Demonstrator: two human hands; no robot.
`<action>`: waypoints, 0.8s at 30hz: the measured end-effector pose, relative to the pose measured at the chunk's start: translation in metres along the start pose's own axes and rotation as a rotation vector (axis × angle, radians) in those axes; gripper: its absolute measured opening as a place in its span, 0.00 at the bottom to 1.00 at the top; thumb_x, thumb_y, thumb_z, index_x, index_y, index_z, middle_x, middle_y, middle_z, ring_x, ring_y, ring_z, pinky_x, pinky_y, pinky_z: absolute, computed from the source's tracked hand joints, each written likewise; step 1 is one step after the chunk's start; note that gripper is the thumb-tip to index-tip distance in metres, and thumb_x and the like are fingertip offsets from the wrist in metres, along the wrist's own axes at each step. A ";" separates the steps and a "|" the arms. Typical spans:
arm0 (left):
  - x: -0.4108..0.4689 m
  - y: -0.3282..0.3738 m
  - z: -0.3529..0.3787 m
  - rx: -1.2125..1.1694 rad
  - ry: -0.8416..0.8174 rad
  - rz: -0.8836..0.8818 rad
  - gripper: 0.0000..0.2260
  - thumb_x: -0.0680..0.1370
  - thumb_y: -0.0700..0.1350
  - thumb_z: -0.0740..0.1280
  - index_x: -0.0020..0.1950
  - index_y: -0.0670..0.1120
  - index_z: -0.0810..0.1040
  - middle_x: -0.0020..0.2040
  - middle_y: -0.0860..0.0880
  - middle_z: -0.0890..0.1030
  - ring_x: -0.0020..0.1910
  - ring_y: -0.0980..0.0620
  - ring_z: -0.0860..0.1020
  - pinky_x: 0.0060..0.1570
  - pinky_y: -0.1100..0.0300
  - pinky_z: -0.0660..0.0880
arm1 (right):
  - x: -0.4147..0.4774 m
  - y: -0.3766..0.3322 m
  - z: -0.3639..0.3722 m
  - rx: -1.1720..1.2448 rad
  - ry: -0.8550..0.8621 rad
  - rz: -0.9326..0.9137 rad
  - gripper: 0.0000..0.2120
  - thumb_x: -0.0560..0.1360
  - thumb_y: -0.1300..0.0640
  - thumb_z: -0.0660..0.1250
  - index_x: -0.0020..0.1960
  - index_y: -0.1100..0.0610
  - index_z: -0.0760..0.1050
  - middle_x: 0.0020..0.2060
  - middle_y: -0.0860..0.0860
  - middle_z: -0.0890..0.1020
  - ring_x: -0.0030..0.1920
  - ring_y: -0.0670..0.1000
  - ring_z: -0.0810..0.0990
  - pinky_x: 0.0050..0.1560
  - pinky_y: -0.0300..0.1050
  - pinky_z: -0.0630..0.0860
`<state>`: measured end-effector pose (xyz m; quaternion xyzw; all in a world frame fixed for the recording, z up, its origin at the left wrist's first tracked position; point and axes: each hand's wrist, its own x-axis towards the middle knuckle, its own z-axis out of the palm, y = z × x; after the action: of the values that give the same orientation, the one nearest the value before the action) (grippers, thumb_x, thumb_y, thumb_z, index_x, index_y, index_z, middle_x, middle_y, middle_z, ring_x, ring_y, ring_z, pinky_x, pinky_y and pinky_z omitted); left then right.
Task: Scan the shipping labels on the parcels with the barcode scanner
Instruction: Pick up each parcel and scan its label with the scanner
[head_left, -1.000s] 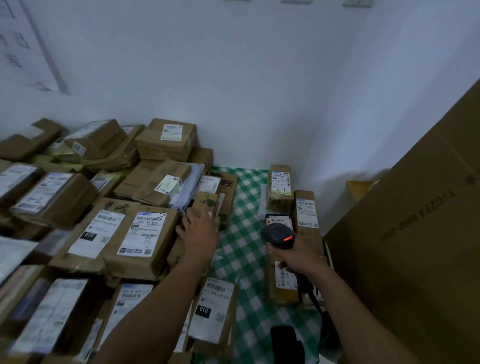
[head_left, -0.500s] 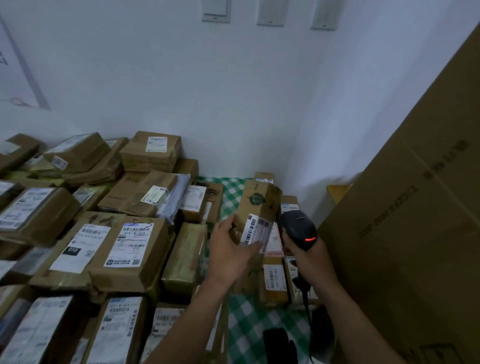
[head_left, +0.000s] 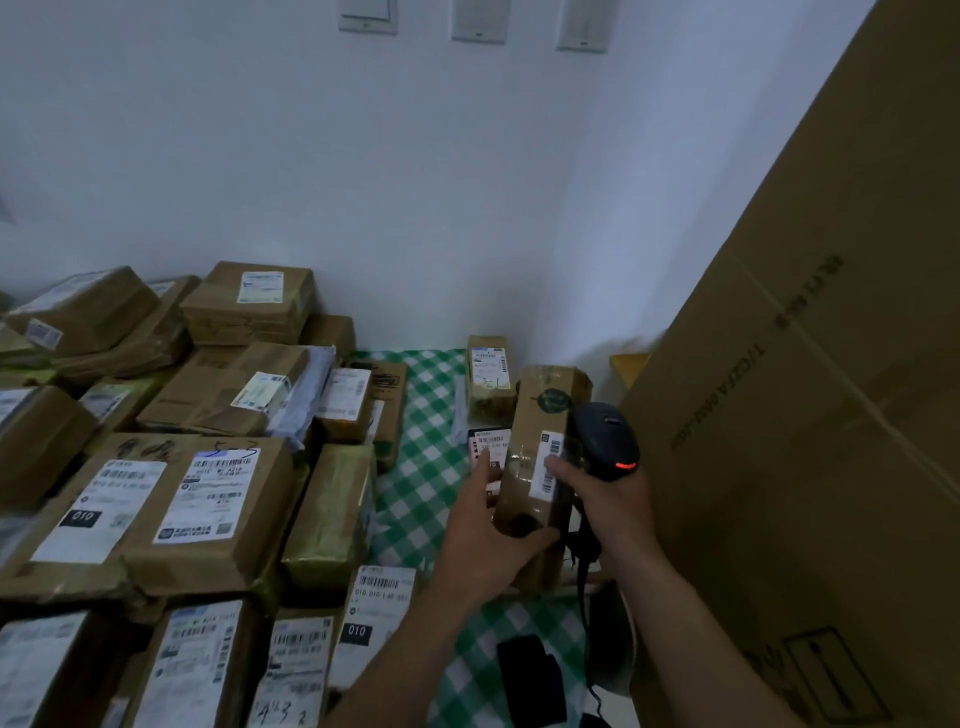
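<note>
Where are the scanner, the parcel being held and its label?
scanner (head_left: 605, 436): head view, on its black head.
held parcel (head_left: 522, 493): head view, on its brown front face.
label (head_left: 553, 447): head view, on its upper barcode.

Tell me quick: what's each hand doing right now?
Left hand: holds the tall brown cardboard parcel.
Right hand: grips the black handheld barcode scanner.

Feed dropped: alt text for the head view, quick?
The left hand holds a narrow brown parcel roughly upright while the right hand holds the black barcode scanner, red light on, beside its label. Labelled parcels crowd the green-checked cloth to the left; a large cardboard box stands right.
</note>
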<state>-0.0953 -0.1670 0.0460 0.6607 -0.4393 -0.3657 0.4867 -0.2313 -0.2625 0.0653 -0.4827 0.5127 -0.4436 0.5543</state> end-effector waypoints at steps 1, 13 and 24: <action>-0.002 0.001 0.001 0.013 0.005 -0.012 0.35 0.70 0.51 0.82 0.69 0.66 0.66 0.60 0.69 0.73 0.55 0.77 0.72 0.48 0.80 0.70 | 0.002 0.001 -0.001 0.020 0.021 0.012 0.24 0.64 0.60 0.85 0.58 0.52 0.84 0.50 0.48 0.88 0.50 0.49 0.87 0.50 0.50 0.83; 0.015 -0.003 -0.037 0.058 0.173 -0.020 0.36 0.68 0.50 0.83 0.73 0.54 0.72 0.59 0.62 0.73 0.50 0.68 0.73 0.46 0.72 0.70 | -0.003 -0.011 -0.009 -0.192 -0.134 0.007 0.13 0.75 0.54 0.77 0.58 0.47 0.80 0.46 0.45 0.86 0.45 0.42 0.86 0.43 0.41 0.79; 0.063 -0.011 -0.084 0.697 0.334 0.166 0.35 0.70 0.52 0.80 0.76 0.53 0.73 0.63 0.53 0.77 0.58 0.52 0.76 0.50 0.57 0.77 | -0.011 -0.023 0.005 -0.582 -0.350 -0.029 0.11 0.74 0.51 0.77 0.52 0.42 0.78 0.44 0.44 0.85 0.43 0.45 0.83 0.43 0.44 0.80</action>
<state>0.0056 -0.1976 0.0538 0.7990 -0.5038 -0.0413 0.3258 -0.2270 -0.2544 0.0897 -0.6969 0.5079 -0.1968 0.4666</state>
